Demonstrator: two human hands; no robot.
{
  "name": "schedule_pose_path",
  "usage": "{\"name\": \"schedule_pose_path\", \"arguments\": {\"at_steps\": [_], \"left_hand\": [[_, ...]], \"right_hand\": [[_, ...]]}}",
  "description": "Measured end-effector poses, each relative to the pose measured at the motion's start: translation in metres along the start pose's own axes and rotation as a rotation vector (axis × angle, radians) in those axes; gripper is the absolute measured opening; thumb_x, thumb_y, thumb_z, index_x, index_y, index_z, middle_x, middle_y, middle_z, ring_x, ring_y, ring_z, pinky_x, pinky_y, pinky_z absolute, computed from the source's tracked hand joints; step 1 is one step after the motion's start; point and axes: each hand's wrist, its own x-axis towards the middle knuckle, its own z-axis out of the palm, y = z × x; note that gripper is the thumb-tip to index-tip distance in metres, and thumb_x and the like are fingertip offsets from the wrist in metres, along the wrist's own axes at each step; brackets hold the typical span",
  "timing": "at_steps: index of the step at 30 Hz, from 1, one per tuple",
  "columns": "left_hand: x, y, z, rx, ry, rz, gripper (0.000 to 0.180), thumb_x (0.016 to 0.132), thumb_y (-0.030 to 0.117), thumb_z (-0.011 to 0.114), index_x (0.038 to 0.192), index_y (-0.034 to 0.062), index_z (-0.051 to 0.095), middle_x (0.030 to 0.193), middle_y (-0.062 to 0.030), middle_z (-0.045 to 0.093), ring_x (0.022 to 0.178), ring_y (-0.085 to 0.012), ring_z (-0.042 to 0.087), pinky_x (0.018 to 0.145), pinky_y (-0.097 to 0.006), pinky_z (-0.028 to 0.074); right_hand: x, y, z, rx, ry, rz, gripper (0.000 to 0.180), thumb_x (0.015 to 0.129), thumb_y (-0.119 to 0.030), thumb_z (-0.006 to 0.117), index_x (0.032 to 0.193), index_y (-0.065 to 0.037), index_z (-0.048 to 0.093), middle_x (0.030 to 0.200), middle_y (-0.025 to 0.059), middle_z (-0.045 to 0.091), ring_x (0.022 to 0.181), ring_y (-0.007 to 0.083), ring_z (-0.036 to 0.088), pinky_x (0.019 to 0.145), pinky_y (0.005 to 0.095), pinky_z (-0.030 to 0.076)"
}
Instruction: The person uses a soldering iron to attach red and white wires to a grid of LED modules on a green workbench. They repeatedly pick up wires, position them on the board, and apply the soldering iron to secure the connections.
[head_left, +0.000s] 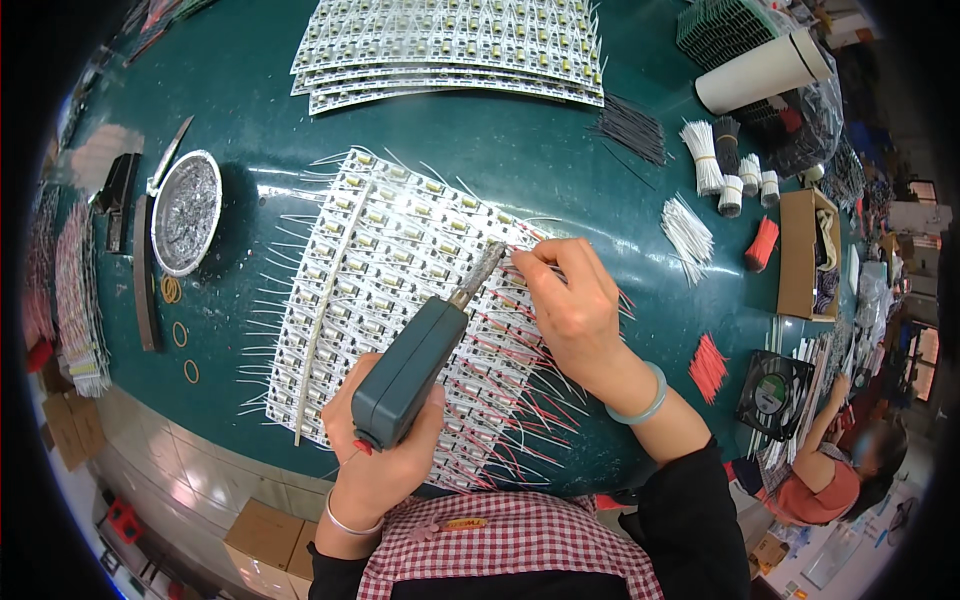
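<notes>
A: Step in hand?

B: Soldering leads, looked like. Left hand was wrapped tight around the teal soldering iron, its metal tip right at the panel of LED boards, just left of the right hand.

A: Right hand state?

B: Fingers pressed together, pinching a thin red wire against the panel beside the iron tip. Couldn't see the joint itself, too small.

A: Where did the panel sit?

B: On the green table, straight ahead of the person. White wires stuck out of the panel's left edge, red ones from its near right part, so that part looked wired already.

A: What else around the panel?

B: Round solder pot well to its left, more stacked LED strips beyond it, bundles of white wires and red wires off to its right. Another person sat further right.

A: Next move?

B: Judged: hold the wire steady on its pad, touch briefly with the tip, then shift to the next pad along the row. Needed fine placement, pads were crowded.
</notes>
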Motion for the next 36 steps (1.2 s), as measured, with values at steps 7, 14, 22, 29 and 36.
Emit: {"name": "schedule_pose_path", "arguments": {"at_steps": [7, 14, 22, 29, 36], "left_hand": [[-0.001, 0.000, -0.001, 0.030, -0.016, -0.015, 0.011, 0.077, -0.003, 0.071, 0.087, -0.0040, 0.066, 0.075, -0.0057, 0.059, 0.060, -0.0094, 0.053, 0.054, -0.025, 0.041], [-0.002, 0.009, -0.008, 0.072, -0.006, 0.009, 0.018, 0.076, -0.002, 0.072, 0.093, -0.0061, 0.067, 0.079, -0.0075, 0.062, 0.064, -0.0104, 0.057, 0.057, -0.025, 0.045], [-0.009, 0.008, -0.008, -0.047, 0.063, -0.129, 0.026, 0.076, -0.001, 0.074, 0.099, -0.0096, 0.066, 0.086, -0.0105, 0.067, 0.072, -0.0117, 0.063, 0.064, -0.025, 0.050], [-0.014, 0.002, -0.010, -0.048, 0.076, -0.164, 0.027, 0.076, 0.001, 0.075, 0.100, -0.0082, 0.067, 0.086, -0.0104, 0.070, 0.072, -0.0115, 0.064, 0.065, -0.025, 0.051], [-0.015, 0.002, -0.015, -0.005, 0.058, -0.127, 0.026, 0.077, 0.001, 0.075, 0.100, -0.0081, 0.067, 0.086, -0.0103, 0.070, 0.073, -0.0114, 0.064, 0.065, -0.025, 0.051]], "right_hand": [[0.000, 0.001, 0.001, -0.005, -0.005, -0.010, 0.029, 0.068, 0.002, 0.063, 0.097, 0.004, 0.065, 0.091, 0.0125, 0.058, 0.078, 0.0271, 0.058, 0.064, 0.0347, 0.049], [0.002, -0.001, 0.001, -0.008, 0.008, -0.021, 0.028, 0.067, 0.002, 0.063, 0.096, 0.004, 0.065, 0.090, 0.0121, 0.058, 0.078, 0.0264, 0.058, 0.062, 0.0337, 0.049], [0.002, -0.001, -0.001, -0.019, -0.004, -0.016, 0.028, 0.067, 0.002, 0.063, 0.095, 0.003, 0.065, 0.087, 0.0109, 0.056, 0.076, 0.0256, 0.056, 0.060, 0.0339, 0.048], [0.002, -0.005, -0.008, -0.038, -0.006, 0.019, 0.027, 0.067, 0.002, 0.063, 0.095, 0.002, 0.064, 0.082, 0.0100, 0.053, 0.074, 0.0259, 0.055, 0.061, 0.0349, 0.046], [0.001, -0.018, -0.021, 0.015, 0.020, 0.034, 0.028, 0.067, 0.004, 0.063, 0.095, 0.001, 0.064, 0.079, 0.0094, 0.052, 0.073, 0.0259, 0.053, 0.061, 0.0350, 0.045]]}}
